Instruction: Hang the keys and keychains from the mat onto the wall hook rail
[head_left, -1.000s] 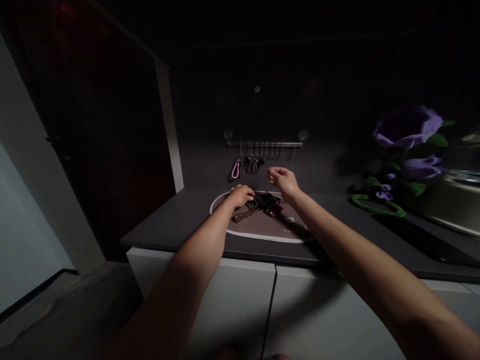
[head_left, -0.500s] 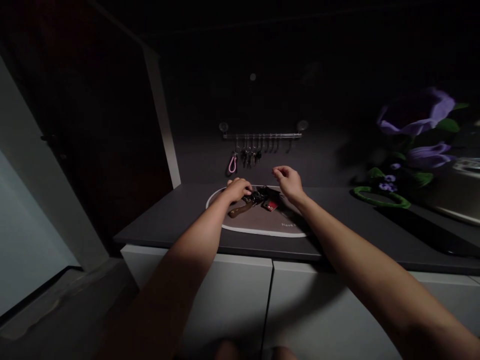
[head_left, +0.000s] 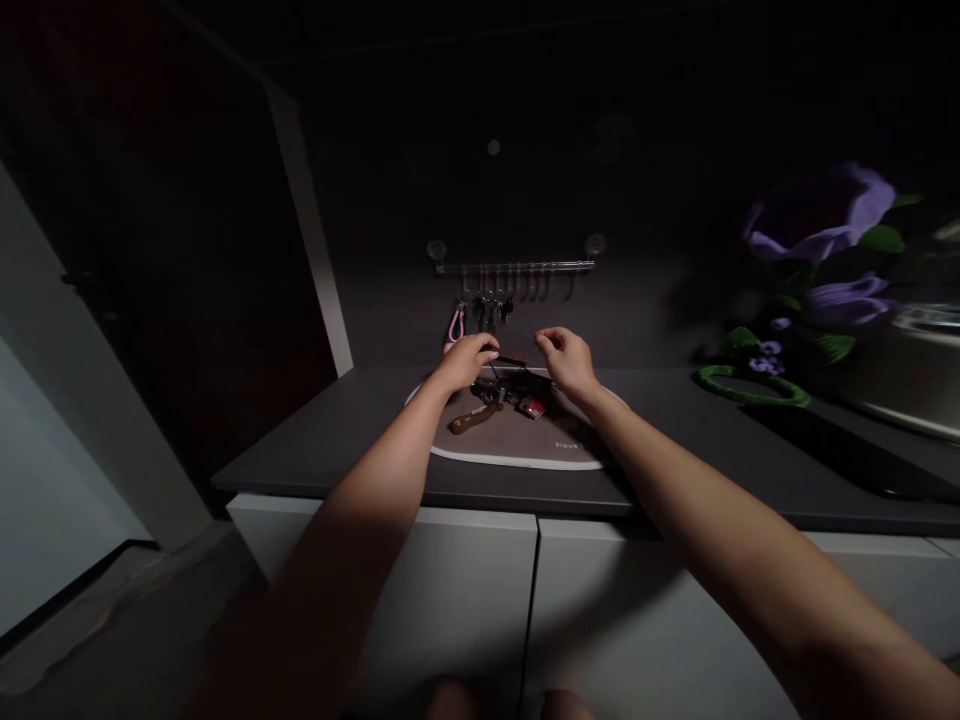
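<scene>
My left hand [head_left: 466, 362] is over the left part of a brown oval mat with a pale rim [head_left: 517, 463]. Its fingers are pinched together, and a thin dark strip [head_left: 513, 360] extends from beside the fingertips; whether they hold it is unclear. Beyond the mat's right part, my right hand [head_left: 568, 360] is closed in a pinch with its thumb and fingertips together; anything in it is too small to see. Below and between the hands lie a pile of dark keys [head_left: 487, 390], a brown strap-like fob [head_left: 475, 419] and a small red item [head_left: 535, 407].
A clear rail [head_left: 517, 267] with hooks is fixed to the dark wall, with several keys [head_left: 493, 308] and a pink loop [head_left: 457, 322] hanging from it. Purple flowers [head_left: 847, 300], a green ring [head_left: 754, 387] and a metallic rounded object [head_left: 915, 370] stand on the right of the counter [head_left: 300, 440].
My left hand has lifted slightly off the pile, and a thin dark strip now shows beside its fingertips. My right hand stays pinched in nearly the same place. The view has shifted slightly.
</scene>
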